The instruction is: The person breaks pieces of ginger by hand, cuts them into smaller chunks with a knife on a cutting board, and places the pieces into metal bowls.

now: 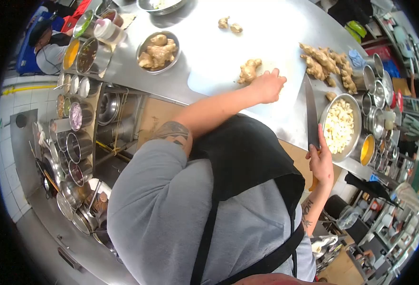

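Observation:
My left hand is over the white cutting board, its fingers curled, and what they hold, if anything, is hidden. Just left of it a knobby piece of ginger lies on the board. In my right hand is a large knife, its blade pointing away from me along the board's right edge. Beside the blade stands a metal bowl of pale chopped pieces. Two small ginger bits lie near the board's far side.
A metal bowl of ginger stands at the left, and a ginger pile at the right. Metal containers line the left end; more stand at the right. A person is at the far left.

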Tool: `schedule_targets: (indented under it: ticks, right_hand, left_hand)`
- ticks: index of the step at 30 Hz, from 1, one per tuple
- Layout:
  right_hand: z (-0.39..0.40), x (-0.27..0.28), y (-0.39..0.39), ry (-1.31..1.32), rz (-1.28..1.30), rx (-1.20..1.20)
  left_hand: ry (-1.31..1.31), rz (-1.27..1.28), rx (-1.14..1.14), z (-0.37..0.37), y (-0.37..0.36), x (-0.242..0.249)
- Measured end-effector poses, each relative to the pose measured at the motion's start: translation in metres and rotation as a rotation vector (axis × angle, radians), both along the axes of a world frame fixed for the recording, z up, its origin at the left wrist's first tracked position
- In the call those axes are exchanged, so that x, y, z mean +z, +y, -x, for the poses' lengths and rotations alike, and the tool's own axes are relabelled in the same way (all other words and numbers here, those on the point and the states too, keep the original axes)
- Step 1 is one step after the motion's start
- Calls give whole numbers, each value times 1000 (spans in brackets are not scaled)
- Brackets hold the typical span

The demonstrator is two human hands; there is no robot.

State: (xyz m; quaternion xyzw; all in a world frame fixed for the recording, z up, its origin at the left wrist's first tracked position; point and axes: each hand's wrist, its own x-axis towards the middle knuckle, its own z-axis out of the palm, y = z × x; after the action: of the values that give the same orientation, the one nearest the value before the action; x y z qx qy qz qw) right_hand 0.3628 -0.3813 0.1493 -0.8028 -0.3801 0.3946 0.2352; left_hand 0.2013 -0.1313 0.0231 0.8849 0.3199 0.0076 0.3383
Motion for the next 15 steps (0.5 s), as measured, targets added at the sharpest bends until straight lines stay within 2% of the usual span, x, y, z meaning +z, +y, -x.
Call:
schedule_targets:
  ticks: [3,5,7,9,11,13,15]
  right_hand:
    - [-1,-6,3,-17,-13,37]
    - [1,-8,6,-6,23,62]
    - [0,-14,9,-24,66,74]
    - [-9,-39,4,-44,-6,124]
    - [-5,-32,16,-43,50,138]
    - [0,-27,25,-86,89,165]
    - [0,-34,27,-60,36,173]
  left_hand:
    - [-383,-125,180,49,5,11]
    - [-432,-188,331,97,27,23]
    - [-404,-168,525,156,53,39]
    - [-264,-493,722,220,87,24]
    - [-208,-431,851,268,101,45]
    - [-259,-371,869,321,129,8]
    - [-141,-335,815,348,133,-12]
